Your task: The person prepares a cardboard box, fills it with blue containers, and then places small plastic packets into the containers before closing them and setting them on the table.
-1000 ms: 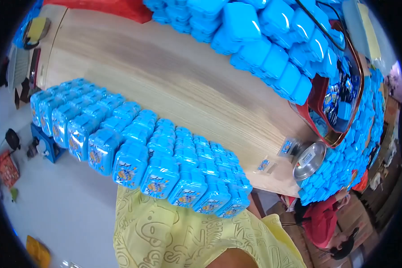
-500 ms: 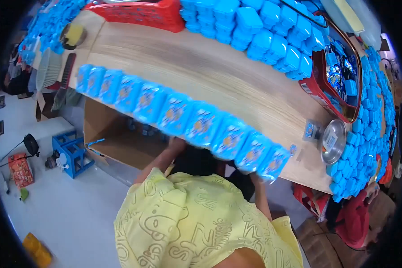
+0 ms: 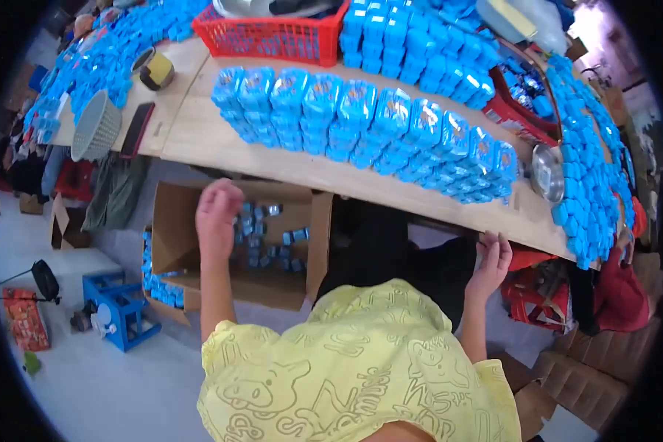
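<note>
A long block of stacked blue plastic boxes (image 3: 320,110) with printed lids stands along the front of the wooden table (image 3: 272,163). My left hand (image 3: 219,215) is raised over the left side of an open cardboard box (image 3: 318,236), its fingers loosely bent and nothing visible in them. Inside that carton lie several small blue-and-silver pieces (image 3: 254,236). Just below the table's front edge, at the right end of the block, is my right hand (image 3: 490,267). Its fingers are bent but apart, holding nothing. Neither hand touches the stacked boxes.
Behind the block are a red basket (image 3: 265,37) and more stacked blue boxes (image 3: 412,44). A red tin (image 3: 512,118) and a metal bowl (image 3: 548,173) stand at right, beside heaped blue boxes (image 3: 597,188). A pale basket (image 3: 97,127) sits left.
Both hands have come away from the row of blue boxes. The row now stands farther back on the table, its stacked layers showing. My left hand moved left, and the view has shifted.
</note>
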Available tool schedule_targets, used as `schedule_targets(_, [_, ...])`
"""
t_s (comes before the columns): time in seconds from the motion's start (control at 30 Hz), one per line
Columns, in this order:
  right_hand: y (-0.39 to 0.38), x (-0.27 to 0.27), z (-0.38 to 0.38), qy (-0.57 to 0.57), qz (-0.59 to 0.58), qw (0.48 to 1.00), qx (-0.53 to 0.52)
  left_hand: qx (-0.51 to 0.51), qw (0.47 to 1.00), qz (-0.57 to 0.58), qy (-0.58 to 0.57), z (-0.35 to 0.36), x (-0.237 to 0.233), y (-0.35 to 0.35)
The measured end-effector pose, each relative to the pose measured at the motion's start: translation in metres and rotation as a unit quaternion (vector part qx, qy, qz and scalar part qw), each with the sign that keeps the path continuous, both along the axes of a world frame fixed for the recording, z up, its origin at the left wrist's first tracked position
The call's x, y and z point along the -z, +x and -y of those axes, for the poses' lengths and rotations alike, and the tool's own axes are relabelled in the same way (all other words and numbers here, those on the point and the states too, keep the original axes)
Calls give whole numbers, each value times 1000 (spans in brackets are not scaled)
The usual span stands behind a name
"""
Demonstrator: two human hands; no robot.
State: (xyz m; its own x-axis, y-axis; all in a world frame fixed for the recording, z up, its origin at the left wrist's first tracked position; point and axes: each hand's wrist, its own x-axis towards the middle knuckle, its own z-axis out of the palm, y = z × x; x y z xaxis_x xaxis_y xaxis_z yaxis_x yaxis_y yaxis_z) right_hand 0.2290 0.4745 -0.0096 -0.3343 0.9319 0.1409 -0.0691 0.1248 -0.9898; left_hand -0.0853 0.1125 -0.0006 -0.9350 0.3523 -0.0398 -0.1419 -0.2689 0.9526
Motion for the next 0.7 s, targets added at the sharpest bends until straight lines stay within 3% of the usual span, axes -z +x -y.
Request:
schedule_targets(0.03, [-13,-5,-3,-13,-18,1000,0,-82,996,-20,41,-1,-4,-18])
schedule_targets(0.13, [-34,-15,-23,-28,-46,999,5,-97,993,-45,55,-12,-5,-67])
schedule_targets(0.2, [-43,-5,-40,-149,-102,983,-35,-104,992,-48,51,-28,-4,-89])
schedule_targets(0.27, [-59,-10,-51,-170,-107,978,-51,-8,998,27,65,-39,-3,-109])
schedule_targets(0.37, [-64,-10,-42,-219,-112,965,-92,85,993,2,81,-58,-8,-118])
schedule_targets(0.5, [-93,-34,-34,-224,-124,963,-80,138,982,1,129,-74,-11,-128])
schedule_targets(0.7, [-100,-31,-30,-208,-141,963,-99,100,988,2,118,-77,5,-136])
